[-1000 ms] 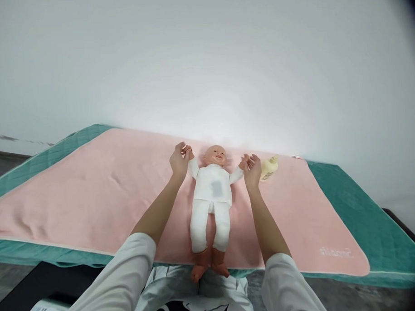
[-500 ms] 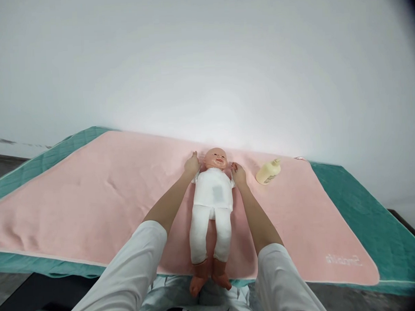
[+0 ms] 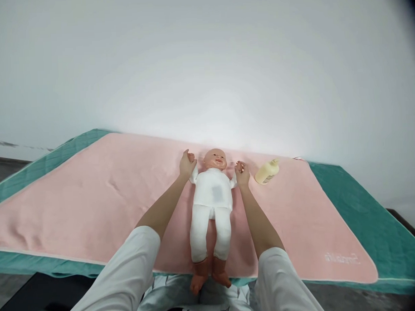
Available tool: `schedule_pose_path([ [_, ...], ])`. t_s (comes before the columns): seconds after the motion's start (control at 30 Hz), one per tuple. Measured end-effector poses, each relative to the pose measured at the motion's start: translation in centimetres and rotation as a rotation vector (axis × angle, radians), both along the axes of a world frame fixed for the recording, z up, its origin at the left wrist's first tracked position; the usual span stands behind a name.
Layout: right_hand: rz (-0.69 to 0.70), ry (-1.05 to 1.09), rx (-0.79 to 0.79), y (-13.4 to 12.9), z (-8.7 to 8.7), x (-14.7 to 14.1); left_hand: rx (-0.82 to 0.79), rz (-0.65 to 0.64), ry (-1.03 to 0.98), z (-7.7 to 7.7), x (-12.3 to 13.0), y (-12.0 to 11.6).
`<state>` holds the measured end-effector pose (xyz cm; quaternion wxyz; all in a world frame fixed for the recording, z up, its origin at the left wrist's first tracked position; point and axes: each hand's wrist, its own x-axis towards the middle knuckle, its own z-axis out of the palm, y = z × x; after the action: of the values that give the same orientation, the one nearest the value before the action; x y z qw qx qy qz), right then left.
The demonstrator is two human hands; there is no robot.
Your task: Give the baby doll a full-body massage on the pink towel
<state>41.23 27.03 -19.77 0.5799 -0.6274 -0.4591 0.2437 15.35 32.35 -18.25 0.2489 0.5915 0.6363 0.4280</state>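
Note:
A baby doll [image 3: 213,189] in a white top and white trousers lies on its back, head toward the wall and bare feet at the near edge. My left hand [image 3: 187,164] is closed round the doll's arm on the left, with the doll's small hand showing by my fingers. On the other side my right hand [image 3: 242,174] grips the doll's other arm near its hand. Both doll arms are bent out and up beside the head.
A pale yellow pump bottle [image 3: 266,172] stands right of my right hand. Under the doll is a pink mat [image 3: 110,199] over a green padded cover [image 3: 362,218]. A white wall [image 3: 204,69] rises behind.
Both my hands have moved outward, away from the doll's head, and the doll's arms have spread wider with them. The doll's body has stayed in place.

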Motion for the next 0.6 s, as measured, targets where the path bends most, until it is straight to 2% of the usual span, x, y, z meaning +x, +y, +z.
schedule_pose_path([
  [0.1, -0.073, 0.04, 0.042, -1.2, 0.6, 0.7, 0.126, 0.019, -0.165, 1.0, -1.1, -1.4],
  [0.17, -0.074, 0.087, 0.093, -2.8, 0.9, 1.3, 0.192, -0.022, -0.235, 1.7, -2.1, -3.0],
  [0.23, -0.039, 0.109, 0.143, -4.9, 1.1, 1.7, 0.237, -0.089, -0.228, 2.2, -3.2, -5.2],
  [0.33, 0.0, 0.092, 0.172, -8.7, 1.0, 1.8, 0.246, -0.114, -0.116, 2.4, -4.7, -9.0],
  [0.43, -0.023, 0.055, 0.105, -12.6, 0.4, 1.4, 0.208, -0.108, -0.003, 1.7, -5.7, -12.6],
  [0.5, -0.037, 0.0, 0.005, -14.9, -0.4, 1.0, 0.182, -0.116, 0.06, 0.8, -6.1, -14.6],
  [0.6, -0.011, -0.089, -0.114, -17.6, -1.7, 0.5, 0.228, -0.159, 0.134, -0.9, -6.4, -16.6],
])
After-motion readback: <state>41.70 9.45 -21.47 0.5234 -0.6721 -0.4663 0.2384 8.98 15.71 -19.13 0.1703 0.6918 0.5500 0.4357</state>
